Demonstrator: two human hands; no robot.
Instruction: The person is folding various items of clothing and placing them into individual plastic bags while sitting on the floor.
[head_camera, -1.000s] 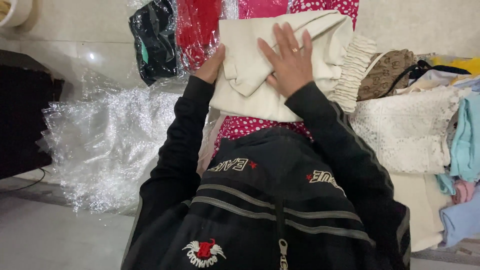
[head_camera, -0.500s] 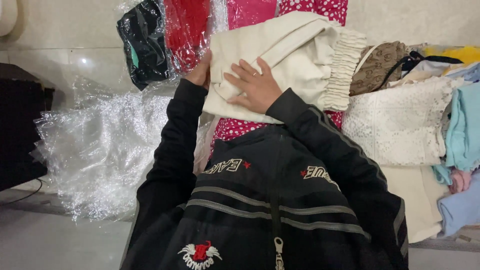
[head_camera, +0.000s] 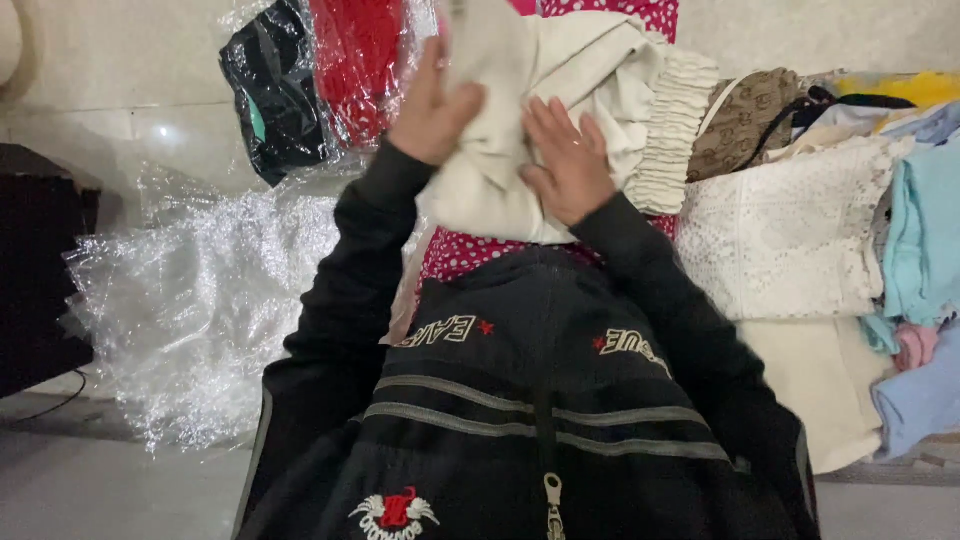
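The left hand (head_camera: 432, 108) grips a fold of the cream garment (head_camera: 560, 110), thumb and fingers pinched around the cloth and lifting it. The right hand (head_camera: 565, 160) lies flat on the same garment, fingers spread and loose, pressing it down. The garment sits under both palms, over a red dotted cloth (head_camera: 465, 255). Beyond the left fingertips lie bagged red (head_camera: 355, 60) and black clothes (head_camera: 275, 95); right of the right fingers, a white lace top (head_camera: 790, 240).
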